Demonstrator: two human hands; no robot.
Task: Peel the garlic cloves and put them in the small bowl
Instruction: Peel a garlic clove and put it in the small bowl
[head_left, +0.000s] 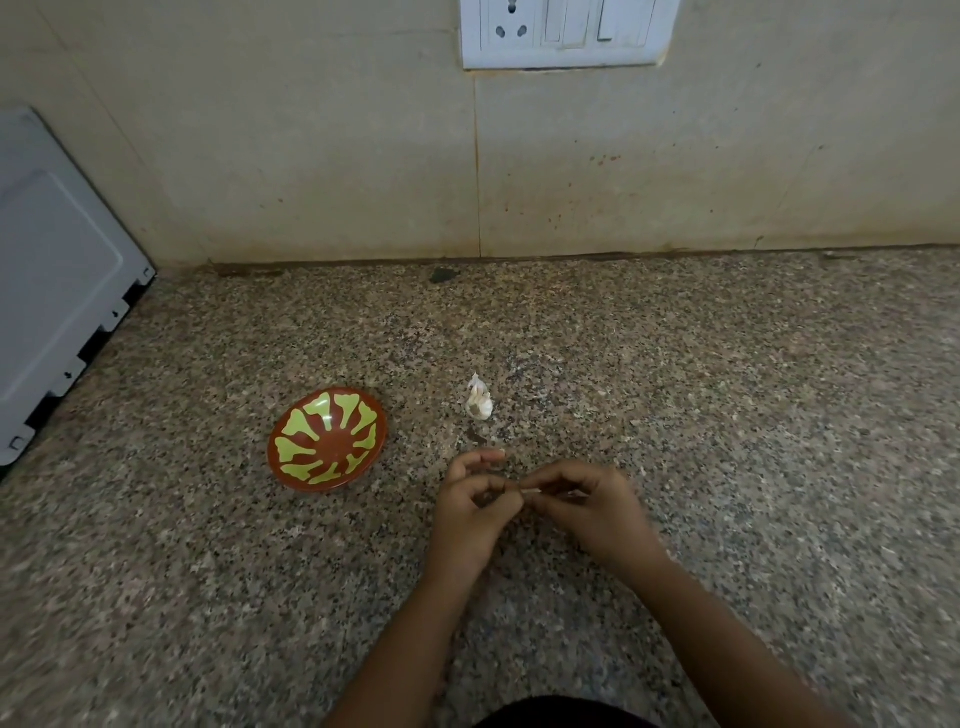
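The left hand (475, 512) and right hand (595, 512) each hold a pinching grip on one garlic clove (525, 489) toward the counter's (727, 415) near edge, apparently to strip its skin, with the garlic bulb (479, 404) and the empty small bowl (283, 470) just beyond.

- This is looking like a home kitchen, seen from above its worktop.
- A speckled granite tabletop (727, 415) is meeting a pale, stained tiled wall (311, 156) along its far edge.
- A white socket-and-switch plate (566, 31) is sitting in that wall.
- A grey metal appliance casing (52, 270) is standing at the tabletop's left edge.
- A small bowl (327, 441), red-brown with a yellow-green pattern, and a piece of garlic (479, 402) are lying near the tabletop's middle.
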